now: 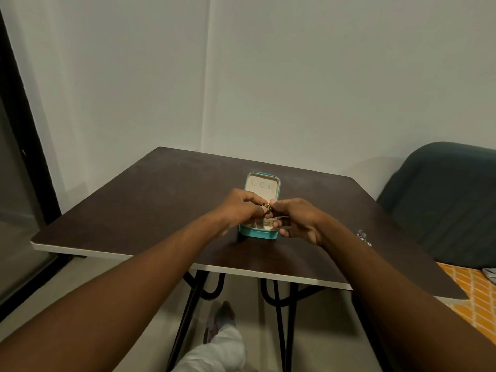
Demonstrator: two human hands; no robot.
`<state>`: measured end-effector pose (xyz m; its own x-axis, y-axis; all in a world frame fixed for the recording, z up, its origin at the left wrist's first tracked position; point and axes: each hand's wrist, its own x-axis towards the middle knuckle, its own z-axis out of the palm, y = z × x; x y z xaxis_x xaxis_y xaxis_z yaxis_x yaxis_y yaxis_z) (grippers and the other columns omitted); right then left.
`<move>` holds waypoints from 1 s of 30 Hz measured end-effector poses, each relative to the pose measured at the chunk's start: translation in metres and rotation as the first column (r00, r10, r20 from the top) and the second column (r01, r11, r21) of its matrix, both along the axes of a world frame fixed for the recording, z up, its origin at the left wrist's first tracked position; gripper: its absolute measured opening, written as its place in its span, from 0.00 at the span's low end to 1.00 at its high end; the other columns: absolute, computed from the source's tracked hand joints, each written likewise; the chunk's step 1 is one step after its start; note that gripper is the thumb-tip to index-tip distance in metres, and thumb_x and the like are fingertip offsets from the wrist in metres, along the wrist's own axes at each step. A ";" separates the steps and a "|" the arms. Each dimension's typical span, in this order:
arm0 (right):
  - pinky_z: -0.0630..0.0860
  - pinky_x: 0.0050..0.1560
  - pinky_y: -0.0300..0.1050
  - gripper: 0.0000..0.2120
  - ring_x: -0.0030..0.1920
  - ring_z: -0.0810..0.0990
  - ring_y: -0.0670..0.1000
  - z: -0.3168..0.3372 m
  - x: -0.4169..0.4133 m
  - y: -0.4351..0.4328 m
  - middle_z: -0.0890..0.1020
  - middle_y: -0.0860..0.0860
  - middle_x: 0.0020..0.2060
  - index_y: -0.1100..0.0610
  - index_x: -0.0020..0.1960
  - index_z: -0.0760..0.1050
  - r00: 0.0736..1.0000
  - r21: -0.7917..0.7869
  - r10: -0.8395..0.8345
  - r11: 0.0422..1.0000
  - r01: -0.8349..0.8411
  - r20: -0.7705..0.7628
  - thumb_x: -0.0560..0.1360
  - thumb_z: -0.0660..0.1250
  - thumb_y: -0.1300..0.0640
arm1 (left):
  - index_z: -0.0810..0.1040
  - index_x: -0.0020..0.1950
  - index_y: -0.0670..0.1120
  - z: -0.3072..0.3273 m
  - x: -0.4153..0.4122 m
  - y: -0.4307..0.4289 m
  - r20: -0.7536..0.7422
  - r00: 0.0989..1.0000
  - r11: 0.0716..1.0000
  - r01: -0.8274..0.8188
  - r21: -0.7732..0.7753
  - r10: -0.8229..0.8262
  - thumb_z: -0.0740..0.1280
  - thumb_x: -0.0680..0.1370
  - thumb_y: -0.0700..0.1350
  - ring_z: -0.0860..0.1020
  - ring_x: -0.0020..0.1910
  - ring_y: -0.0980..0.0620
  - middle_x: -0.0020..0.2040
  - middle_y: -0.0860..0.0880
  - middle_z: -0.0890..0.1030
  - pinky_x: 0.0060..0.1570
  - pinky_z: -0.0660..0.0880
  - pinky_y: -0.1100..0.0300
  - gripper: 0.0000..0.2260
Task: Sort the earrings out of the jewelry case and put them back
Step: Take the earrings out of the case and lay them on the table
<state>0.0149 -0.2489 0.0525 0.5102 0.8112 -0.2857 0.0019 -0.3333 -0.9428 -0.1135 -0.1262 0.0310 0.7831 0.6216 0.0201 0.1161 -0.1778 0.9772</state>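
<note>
A small teal jewelry case [257, 233] stands open on the dark table [150, 205], its cream lid [262, 183] raised at the back. Just above the case both hands meet. My left hand [240, 208] and my right hand [298, 220] pinch a small gold and dark earring [267, 207] between their fingertips. Part of the case's compartments is hidden behind the fingers. A few gold pieces show in the front compartment [268, 225].
A silver, sparkly piece of jewelry [364, 238] lies on the table to the right of my right forearm. A dark cushioned chair [442, 200] stands at the right. The wall is close behind the table, and a dark window frame [24, 146] runs down the left.
</note>
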 end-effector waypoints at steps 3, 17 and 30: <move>0.77 0.35 0.42 0.14 0.35 0.80 0.47 0.000 0.004 -0.010 0.85 0.54 0.45 0.57 0.61 0.77 1.000 0.020 -0.001 1.000 0.001 0.001 0.80 0.65 0.50 | 0.84 0.56 0.42 0.000 0.004 -0.008 0.030 1.000 1.000 0.006 -0.016 -0.005 0.73 0.75 0.35 0.82 0.56 0.47 0.60 0.43 0.82 0.53 0.82 0.55 0.10; 0.79 0.35 0.41 0.09 0.42 0.84 0.54 0.002 0.047 -0.076 0.85 0.59 0.44 0.61 0.52 0.82 0.881 0.261 -0.266 0.950 0.171 0.391 0.73 0.74 0.60 | 0.85 0.53 0.42 -0.005 0.062 -0.074 0.151 0.982 0.992 0.121 -0.033 -0.114 0.75 0.73 0.36 0.85 0.51 0.43 0.48 0.40 0.86 0.51 0.83 0.53 0.09; 0.81 0.47 0.49 0.10 0.46 0.84 0.53 0.005 0.096 -0.113 0.85 0.56 0.48 0.61 0.56 0.82 0.888 0.308 -0.379 0.904 0.295 0.260 0.75 0.70 0.67 | 0.81 0.64 0.47 0.013 0.112 -0.108 0.011 0.970 0.968 0.241 0.073 -0.242 0.71 0.77 0.40 0.81 0.49 0.53 0.54 0.45 0.84 0.44 0.77 0.61 0.15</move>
